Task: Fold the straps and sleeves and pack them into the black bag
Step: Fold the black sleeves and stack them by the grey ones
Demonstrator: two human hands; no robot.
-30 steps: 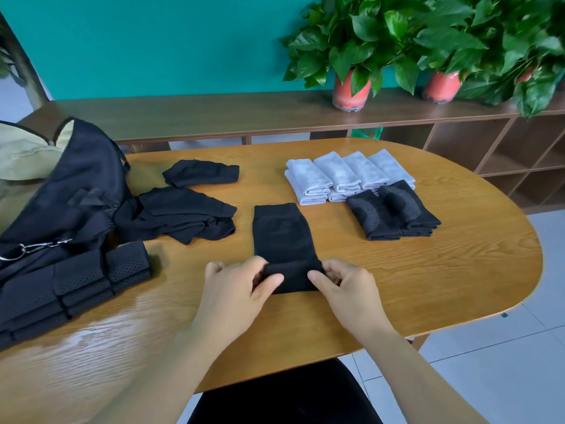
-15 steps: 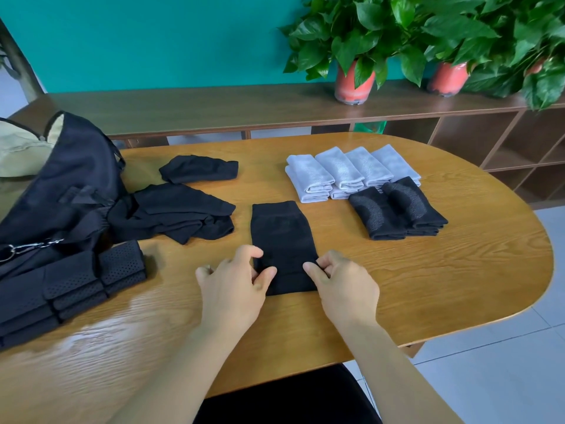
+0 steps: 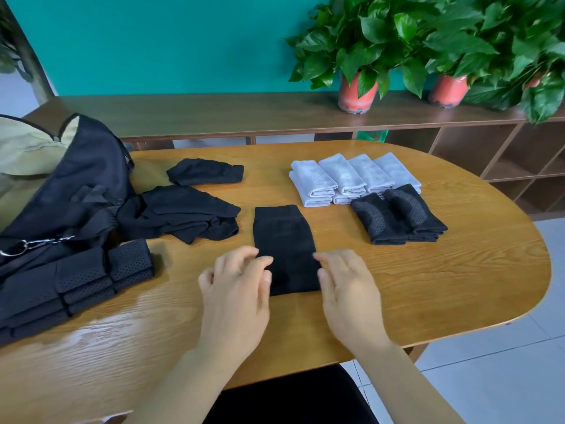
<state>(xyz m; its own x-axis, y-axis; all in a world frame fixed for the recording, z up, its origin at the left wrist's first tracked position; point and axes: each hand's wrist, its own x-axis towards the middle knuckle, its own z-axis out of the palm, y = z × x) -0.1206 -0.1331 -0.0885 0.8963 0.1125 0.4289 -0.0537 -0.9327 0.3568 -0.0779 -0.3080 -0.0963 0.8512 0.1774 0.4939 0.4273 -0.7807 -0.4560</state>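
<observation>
Right of the black bag [image 3: 76, 191], on the worktop [image 3: 458, 270], the flat black sleeve [image 3: 284, 237] lay between the left hand [image 3: 235, 286] and right hand [image 3: 345, 289], both loosely spread and holding nothing. With nothing pinning it, the cloth might skew or bunch when folded.

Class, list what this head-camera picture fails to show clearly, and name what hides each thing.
Inside of the black bag: head view, hidden by its own wall and the left edge.
The perforated straps: head view, cut off by the left edge, so no count.
The left hand and right hand: head view, motion blur; contact with the flat black sleeve unclear.
</observation>
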